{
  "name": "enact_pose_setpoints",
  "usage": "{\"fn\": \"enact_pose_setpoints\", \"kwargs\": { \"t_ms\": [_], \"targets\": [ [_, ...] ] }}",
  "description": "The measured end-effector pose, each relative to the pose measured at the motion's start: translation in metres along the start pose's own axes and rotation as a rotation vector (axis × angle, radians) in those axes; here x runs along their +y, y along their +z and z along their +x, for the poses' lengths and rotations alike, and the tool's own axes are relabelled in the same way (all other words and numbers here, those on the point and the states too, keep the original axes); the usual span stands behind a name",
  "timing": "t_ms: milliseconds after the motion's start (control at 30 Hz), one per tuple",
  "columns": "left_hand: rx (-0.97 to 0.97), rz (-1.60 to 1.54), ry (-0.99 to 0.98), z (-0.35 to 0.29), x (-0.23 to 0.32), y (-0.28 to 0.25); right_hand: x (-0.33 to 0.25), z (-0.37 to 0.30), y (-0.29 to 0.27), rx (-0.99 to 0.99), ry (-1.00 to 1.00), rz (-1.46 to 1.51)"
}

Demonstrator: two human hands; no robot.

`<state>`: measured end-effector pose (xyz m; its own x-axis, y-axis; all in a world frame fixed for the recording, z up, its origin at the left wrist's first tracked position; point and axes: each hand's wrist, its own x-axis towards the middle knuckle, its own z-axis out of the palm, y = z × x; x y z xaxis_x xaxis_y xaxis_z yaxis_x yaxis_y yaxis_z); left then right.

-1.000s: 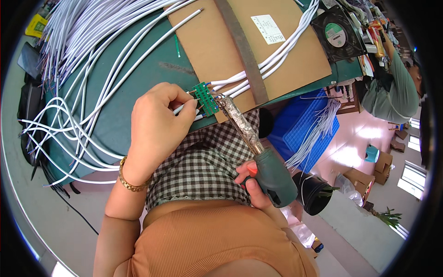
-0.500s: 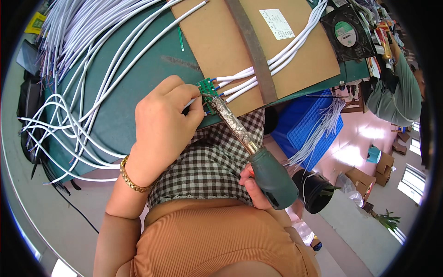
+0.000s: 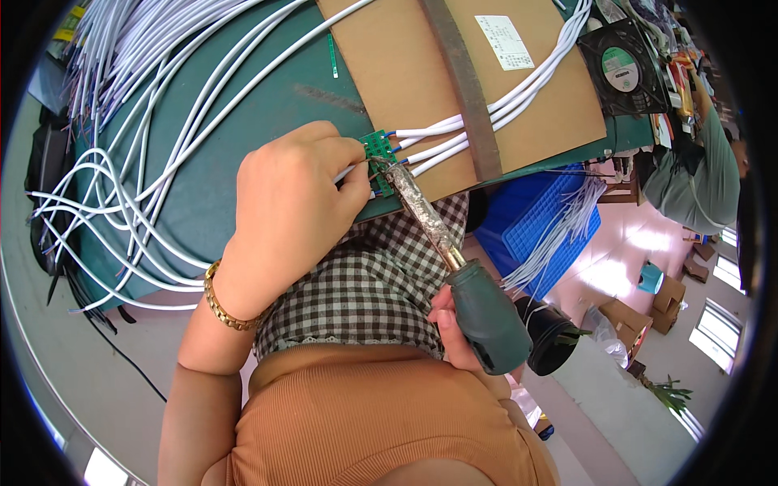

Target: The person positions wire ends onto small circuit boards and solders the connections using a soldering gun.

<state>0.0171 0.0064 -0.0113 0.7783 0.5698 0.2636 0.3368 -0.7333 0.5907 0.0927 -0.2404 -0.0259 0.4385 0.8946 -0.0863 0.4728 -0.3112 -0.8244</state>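
Observation:
A small green circuit board (image 3: 374, 146) lies at the edge of the brown board, with white cables (image 3: 438, 128) joined to its right side by thin coloured wire ends. My left hand (image 3: 292, 206) is closed beside it, thumb and forefinger pinching the end of a white cable (image 3: 344, 172) against the board's left side. Most of that cable is hidden by the hand. My right hand (image 3: 456, 332) grips the dark green handle of a soldering iron (image 3: 488, 316). The iron's tip touches or nearly touches the circuit board by my left fingertips.
A dark flat bar (image 3: 463, 81) lies across the cables on the brown board (image 3: 397, 57). Loose white cables (image 3: 162, 194) cover the left of the green mat. A black fan (image 3: 622, 69) stands at far right; a blue crate (image 3: 535, 223) and black bucket (image 3: 553, 336) are below. Another person's sleeve (image 3: 693, 174) shows at right.
The view has shifted slightly, so the work appears a little farther right. Both hands keep their grip, and the soldering iron stays at the circuit board.

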Motion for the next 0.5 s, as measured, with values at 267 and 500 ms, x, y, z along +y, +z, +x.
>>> {"fn": "enact_pose_setpoints", "kwargs": {
  "t_ms": [267,500],
  "targets": [
    [0.045,0.132,0.056,-0.006,0.003,0.005,-0.016,0.007,-0.009,-0.038,0.041,-0.106],
    [0.014,0.125,0.068,-0.003,0.002,0.002,-0.007,-0.003,-0.007,-0.005,0.01,-0.148]
  ]
}}
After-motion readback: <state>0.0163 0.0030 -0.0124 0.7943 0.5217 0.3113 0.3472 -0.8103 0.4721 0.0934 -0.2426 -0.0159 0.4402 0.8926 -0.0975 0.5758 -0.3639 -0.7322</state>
